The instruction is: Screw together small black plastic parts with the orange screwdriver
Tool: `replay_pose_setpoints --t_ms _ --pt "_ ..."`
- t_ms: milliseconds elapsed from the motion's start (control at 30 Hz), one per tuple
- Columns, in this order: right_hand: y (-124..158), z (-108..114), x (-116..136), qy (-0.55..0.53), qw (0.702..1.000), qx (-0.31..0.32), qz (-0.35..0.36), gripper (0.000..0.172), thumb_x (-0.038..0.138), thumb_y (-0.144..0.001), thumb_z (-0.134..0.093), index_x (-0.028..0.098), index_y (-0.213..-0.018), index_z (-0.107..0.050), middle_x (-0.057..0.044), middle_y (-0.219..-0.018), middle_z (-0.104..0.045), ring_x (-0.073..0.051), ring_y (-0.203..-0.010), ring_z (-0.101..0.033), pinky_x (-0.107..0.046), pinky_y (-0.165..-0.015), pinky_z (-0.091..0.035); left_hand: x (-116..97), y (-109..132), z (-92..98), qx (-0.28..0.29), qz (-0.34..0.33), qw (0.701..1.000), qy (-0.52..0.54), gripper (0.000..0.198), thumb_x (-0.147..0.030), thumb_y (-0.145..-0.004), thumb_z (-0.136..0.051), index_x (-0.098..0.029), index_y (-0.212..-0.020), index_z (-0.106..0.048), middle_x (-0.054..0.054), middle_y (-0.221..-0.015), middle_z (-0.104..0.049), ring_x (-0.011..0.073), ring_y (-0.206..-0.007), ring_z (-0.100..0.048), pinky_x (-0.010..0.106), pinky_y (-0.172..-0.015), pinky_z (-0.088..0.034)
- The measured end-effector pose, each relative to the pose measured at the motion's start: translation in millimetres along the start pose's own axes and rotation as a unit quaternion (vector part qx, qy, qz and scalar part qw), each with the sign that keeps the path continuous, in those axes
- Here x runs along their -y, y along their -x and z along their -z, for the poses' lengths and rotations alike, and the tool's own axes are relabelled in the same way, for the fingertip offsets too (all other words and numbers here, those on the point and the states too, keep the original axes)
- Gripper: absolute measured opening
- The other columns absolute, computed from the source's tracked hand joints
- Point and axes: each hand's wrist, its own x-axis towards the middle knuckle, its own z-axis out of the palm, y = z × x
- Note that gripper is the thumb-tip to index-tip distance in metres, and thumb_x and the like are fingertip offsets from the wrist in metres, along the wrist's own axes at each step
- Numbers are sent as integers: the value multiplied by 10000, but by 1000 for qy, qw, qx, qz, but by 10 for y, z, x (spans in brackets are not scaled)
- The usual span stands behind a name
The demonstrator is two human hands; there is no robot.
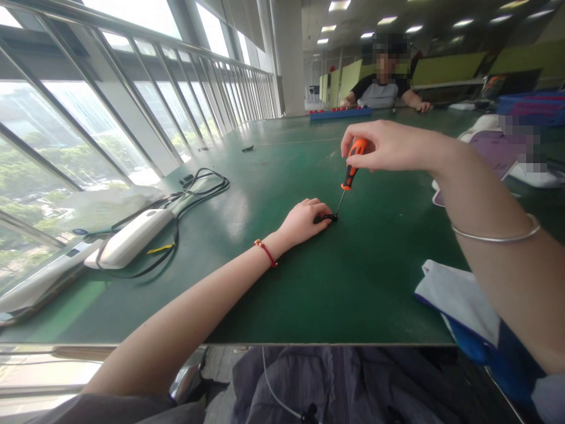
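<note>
Pinches a small black part (328, 218) against the green surface (375, 300) with the left hand (304, 221), fingers and thumb closed around it, apparently to stop any turning. Grips a screwdriver (349, 176) by its orange-and-black handle in the right hand (388, 144), raised apart from the left, shaft slanting down to the part's exposed end, likely for pressing and twisting from above. Hard to make out any screw there. Works well in from the near edge, probably for forearm support. Has a white device (135, 235) and dark cable (177, 224) toward the left edge, and a folded cloth (459, 297) at the near edge toward the right corner, clear of the part.
</note>
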Motion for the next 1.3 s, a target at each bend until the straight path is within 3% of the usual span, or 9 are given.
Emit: replay_pose_setpoints --t_ms 200,367,600,700,767,933,1100,1167,1300 --pt "25 2 18 2 1000 27 -10 430 598 -872 -476 215 -875 -671 -5 -552 -498 -138 -505 -473 -305 -559 -336 1 -4 0 0 -5 1000 -1 169 -277 -845 -555 -193 -938 -669 44 -901 -628 206 -873 -564 325 -797 -471" --pt "5 -6 4 1 1000 1 -2 270 446 -791 -640 221 -939 -657 -21 -700 -592 -134 -550 -496 -297 -568 -346 -6 -2 -1 0 3 1000 -2 174 -285 -845 -558 -198 -942 -673 45 -903 -629 209 -871 -564 331 -794 -472" --pt "7 -6 -1 15 1000 20 -15 379 559 -864 -499 218 -857 -664 12 -549 -467 -113 -480 -413 -291 -526 -287 3 -1 -1 -1 -6 1000 -3 170 -280 -847 -553 -195 -935 -671 43 -898 -632 208 -870 -564 332 -798 -474" --pt "-5 -12 0 22 1000 4 6 249 442 -794 -630 222 -907 -659 -3 -666 -568 -120 -535 -473 -284 -550 -318 4 -4 -5 -2 -3 1000 -5 171 -284 -845 -557 -198 -937 -672 45 -904 -632 208 -870 -564 332 -796 -475" --pt "-5 -17 10 25 1000 -5 15 251 420 -762 -667 222 -916 -652 -10 -725 -600 -126 -565 -496 -282 -565 -334 5 -5 -9 -4 -2 1000 -6 171 -285 -845 -557 -198 -937 -673 45 -903 -631 208 -867 -564 332 -792 -475" --pt "35 -7 44 0 1000 22 -9 393 561 -875 -486 212 -814 -656 0 -550 -494 -128 -496 -450 -300 -548 -311 8 -4 -7 -5 -10 1000 -3 168 -273 -844 -557 -193 -938 -671 43 -896 -630 205 -868 -561 330 -799 -473" --pt "1 -17 27 6 1000 0 1 244 440 -800 -630 219 -902 -652 -15 -701 -589 -134 -557 -498 -294 -575 -337 -7 -2 5 0 0 1000 0 172 -279 -843 -557 -194 -938 -673 44 -898 -629 205 -866 -563 330 -802 -475" --pt "-6 -21 23 12 1000 -4 0 268 454 -791 -636 218 -916 -646 -15 -712 -596 -133 -562 -504 -290 -575 -340 -11 0 7 1 2 1000 0 173 -281 -844 -556 -197 -940 -673 44 -899 -629 205 -870 -565 331 -803 -475" --pt "29 -5 40 6 1000 25 -12 401 572 -880 -455 218 -855 -642 9 -535 -483 -128 -478 -440 -300 -543 -323 -6 2 5 2 -1 1000 -1 175 -284 -844 -554 -196 -939 -671 45 -903 -628 207 -872 -565 333 -806 -475"
